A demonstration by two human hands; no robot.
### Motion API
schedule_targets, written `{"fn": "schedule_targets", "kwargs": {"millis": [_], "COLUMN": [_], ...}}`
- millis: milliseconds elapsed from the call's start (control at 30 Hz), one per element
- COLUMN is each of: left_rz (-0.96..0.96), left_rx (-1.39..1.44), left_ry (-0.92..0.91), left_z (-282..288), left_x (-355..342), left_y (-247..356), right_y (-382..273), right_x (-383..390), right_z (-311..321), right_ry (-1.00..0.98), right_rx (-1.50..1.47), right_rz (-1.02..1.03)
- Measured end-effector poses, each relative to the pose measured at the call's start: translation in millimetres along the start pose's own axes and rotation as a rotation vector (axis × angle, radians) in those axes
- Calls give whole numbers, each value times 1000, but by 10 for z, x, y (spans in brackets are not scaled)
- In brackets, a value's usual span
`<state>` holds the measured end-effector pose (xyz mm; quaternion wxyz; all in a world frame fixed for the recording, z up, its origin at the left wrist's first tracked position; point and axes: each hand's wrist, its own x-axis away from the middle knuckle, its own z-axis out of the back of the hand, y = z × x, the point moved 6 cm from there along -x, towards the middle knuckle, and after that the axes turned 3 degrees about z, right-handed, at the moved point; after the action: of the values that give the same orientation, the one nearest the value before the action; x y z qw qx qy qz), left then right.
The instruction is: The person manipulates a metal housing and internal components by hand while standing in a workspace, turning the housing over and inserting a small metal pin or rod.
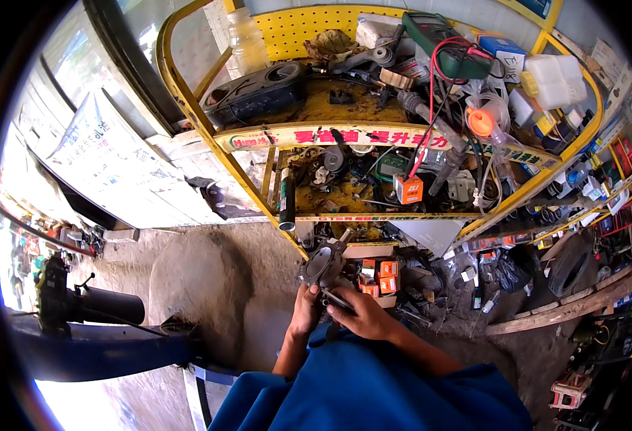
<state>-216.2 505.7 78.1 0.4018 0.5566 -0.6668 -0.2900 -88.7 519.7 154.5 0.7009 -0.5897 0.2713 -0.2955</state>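
Observation:
Low in the head view, both hands are raised in front of my blue clothing around a grey metal part with a round flanged face and a short stem pointing up. My left hand is closed on its lower left side. My right hand is closed at its lower right, thumb over a dark slender piece; whether that is a separate tool or belongs to the part, I cannot tell. The fingertips behind the part are hidden.
A yellow shelf rack ahead holds tools, a green meter and used parts. Orange boxes lie below. At left stands blue machinery; at right are a tyre and a wooden plank.

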Motion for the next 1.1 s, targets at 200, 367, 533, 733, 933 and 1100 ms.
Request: {"fn": "schedule_targets", "kwargs": {"millis": [200,367,533,733,933,1100], "left_rz": [55,20,25,-54,-58,-1], "left_rx": [-54,-23,13,-109,-13,-33], "left_ry": [-106,-80,-54,68,96,47], "left_z": [-66,-218,-189,-37,-139,-114], "left_x": [63,56,49,14,15,26], "left_y": [139,230,194,65,137,110], "right_y": [55,144,186,122,86,-51], "right_x": [-26,-54,-60,-83,-49,-20], "right_z": [-5,-9,-41,6,0,31], "right_ry": [-88,-18,47,126,200,238], "right_rx": [-372,-426,-300,21,209,514], "right_rz": [-155,-152,-150,-46,93,213]}}
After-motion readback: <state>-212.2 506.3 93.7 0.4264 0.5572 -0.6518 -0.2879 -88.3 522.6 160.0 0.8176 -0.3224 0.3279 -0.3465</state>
